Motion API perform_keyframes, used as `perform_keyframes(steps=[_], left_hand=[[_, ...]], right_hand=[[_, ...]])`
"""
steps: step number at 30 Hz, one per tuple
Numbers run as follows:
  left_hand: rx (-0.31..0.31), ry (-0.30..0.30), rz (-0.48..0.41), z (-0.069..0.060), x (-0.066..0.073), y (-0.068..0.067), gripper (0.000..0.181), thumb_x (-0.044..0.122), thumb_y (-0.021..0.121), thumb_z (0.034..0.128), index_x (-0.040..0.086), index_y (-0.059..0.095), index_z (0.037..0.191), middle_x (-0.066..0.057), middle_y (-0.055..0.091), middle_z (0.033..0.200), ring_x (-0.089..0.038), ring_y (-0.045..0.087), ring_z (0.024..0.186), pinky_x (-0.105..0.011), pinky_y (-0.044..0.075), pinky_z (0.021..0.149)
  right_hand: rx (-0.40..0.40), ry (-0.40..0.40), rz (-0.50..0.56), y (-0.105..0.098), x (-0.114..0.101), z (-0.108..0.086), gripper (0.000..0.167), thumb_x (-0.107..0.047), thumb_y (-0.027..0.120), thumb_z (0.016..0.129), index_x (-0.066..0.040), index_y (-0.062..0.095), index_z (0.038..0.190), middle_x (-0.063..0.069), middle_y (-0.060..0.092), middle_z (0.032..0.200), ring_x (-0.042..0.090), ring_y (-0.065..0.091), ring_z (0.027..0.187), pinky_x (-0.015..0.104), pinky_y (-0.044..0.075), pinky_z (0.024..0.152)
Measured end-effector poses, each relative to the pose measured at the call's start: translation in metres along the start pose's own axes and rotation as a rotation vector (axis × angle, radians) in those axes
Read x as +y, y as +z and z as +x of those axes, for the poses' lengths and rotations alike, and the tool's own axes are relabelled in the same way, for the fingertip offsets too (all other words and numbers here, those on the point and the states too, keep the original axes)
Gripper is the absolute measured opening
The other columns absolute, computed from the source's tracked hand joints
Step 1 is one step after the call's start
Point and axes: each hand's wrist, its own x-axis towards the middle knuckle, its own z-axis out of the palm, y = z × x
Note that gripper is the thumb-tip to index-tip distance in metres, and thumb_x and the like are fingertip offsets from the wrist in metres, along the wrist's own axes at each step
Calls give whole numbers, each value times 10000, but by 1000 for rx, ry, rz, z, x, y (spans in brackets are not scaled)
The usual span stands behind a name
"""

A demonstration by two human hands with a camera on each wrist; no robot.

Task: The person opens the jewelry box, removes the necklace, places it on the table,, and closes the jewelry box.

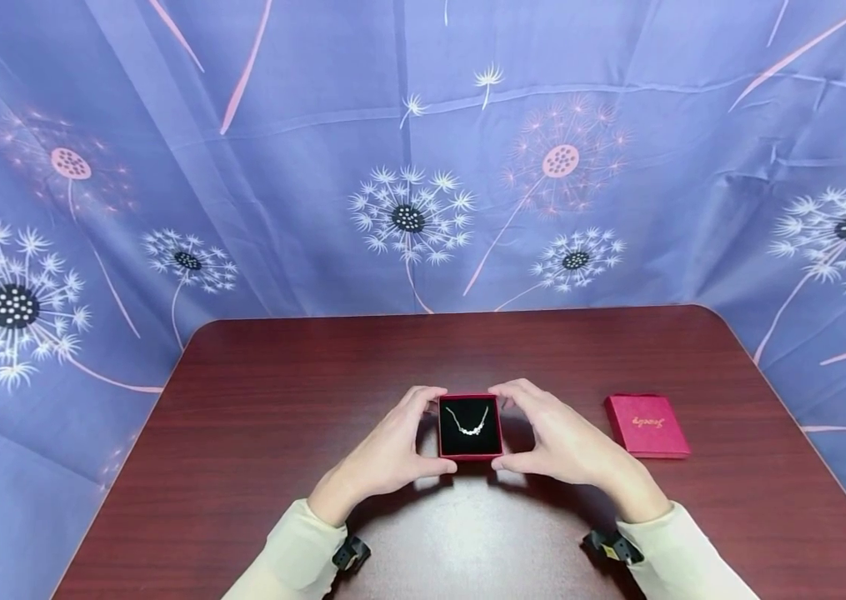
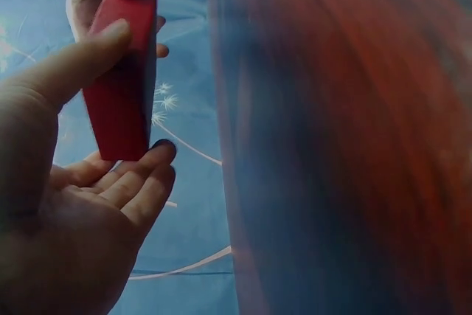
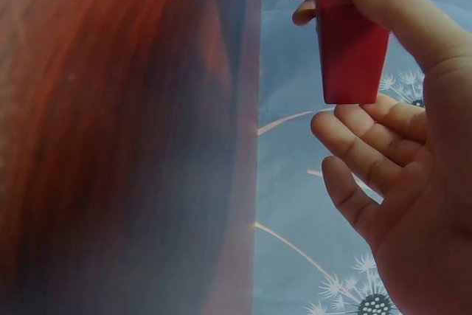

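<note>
A small red jewelry box (image 1: 471,457) is held up off the table between both hands, its open top facing the head camera. Inside, a silver-coloured necklace (image 1: 471,432) with a row of sparkling pieces lies on a black pad (image 1: 453,442). My left hand (image 1: 388,450) pinches the box's left corners, thumb at the near side and fingertips at the far side. Mirroring it, my right hand (image 1: 568,437) grips the right corners. Both wrist views show the box's plain red side (image 2: 122,108), with a thumb on one face and fingertips at the opposite edge.
A red square lid (image 1: 648,427) with gold lettering lies on the table to the right of my right hand. The dark red-brown wooden table (image 1: 280,367) has rounded far corners. Behind it hangs a blue curtain (image 1: 302,208) with dandelion prints.
</note>
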Motion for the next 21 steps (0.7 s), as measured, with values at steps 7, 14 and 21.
perform_keyframes(steps=[7,14,21], left_hand=[[-48,-20,60,-2,-2,-1,905,270,957,794,40,459,1515,-53,508,1445,-174,540,1317,-392,441,1152],[-100,-64,155,-3,0,0,916,362,945,795,41,477,1515,-48,530,1432,-180,496,1355,-425,426,1168],[-135,-69,206,-4,-2,3,906,404,947,787,51,504,1494,-25,560,1391,-207,505,1336,-472,420,1159]], right_hand=[[-39,26,-21,5,1,-1,841,-414,960,771,-121,560,1451,-77,607,1314,142,626,1155,457,522,1025],[-69,33,-63,10,3,-3,865,-445,957,752,-104,569,1447,-62,631,1262,148,620,1143,461,488,1017],[-101,28,-93,14,3,-4,878,-440,967,740,-64,576,1430,-11,641,1272,166,611,1173,492,455,1051]])
